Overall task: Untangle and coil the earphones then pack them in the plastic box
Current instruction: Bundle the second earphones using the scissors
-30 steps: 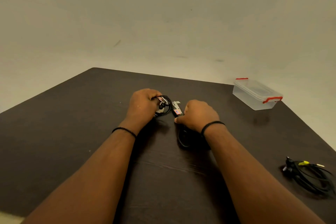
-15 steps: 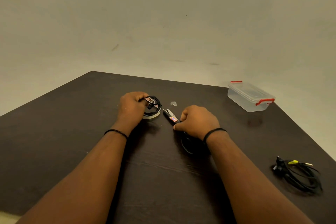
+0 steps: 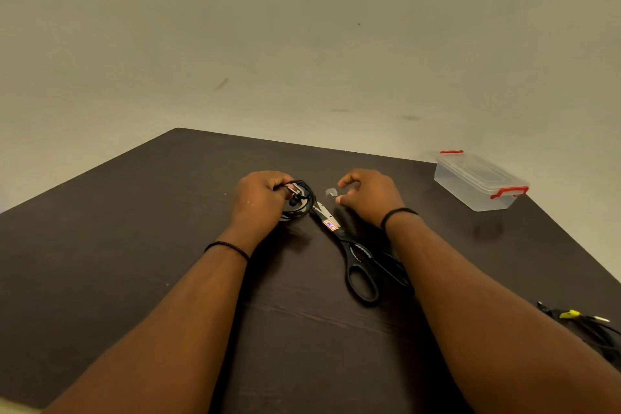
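At mid-table, the left hand (image 3: 260,200) grips the coiled black earphones (image 3: 300,200), which bulge out on its right side. Just right, the right hand (image 3: 368,197) hovers with fingers loosely curled, holding nothing, beside a small tape scrap (image 3: 331,192); scissors (image 3: 353,250) lie nearer. Far right sits the closed plastic box (image 3: 479,180).

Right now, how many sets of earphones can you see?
2: one coiled set gripped in the left hand, another bundle at the table's right edge, partly cut off.
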